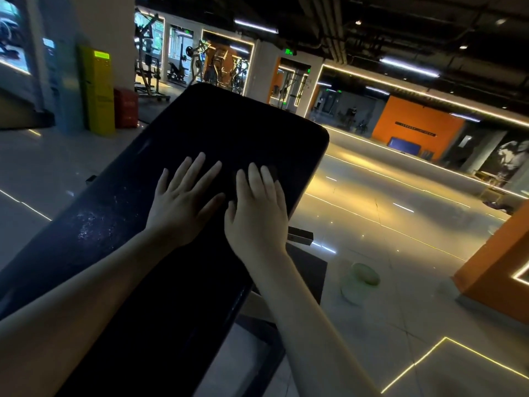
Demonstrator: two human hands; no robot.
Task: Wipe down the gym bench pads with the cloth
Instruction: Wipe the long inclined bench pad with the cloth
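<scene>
A long black bench pad (229,130) runs from the lower left up to the middle of the view, with pale dusty marks on its left side. My left hand (183,202) lies flat on the pad, fingers spread and straight. Beside it, my right hand (257,213) presses flat on a dark cloth (271,171), which only shows as a dark edge past the fingertips and is hard to tell from the pad.
The bench's metal frame (300,236) sticks out under the pad's right edge. A pale green round object (363,277) lies on the tiled floor to the right. An orange wall corner (498,267) stands at the right. Yellow cabinet (97,90) and weight machines (148,67) stand behind.
</scene>
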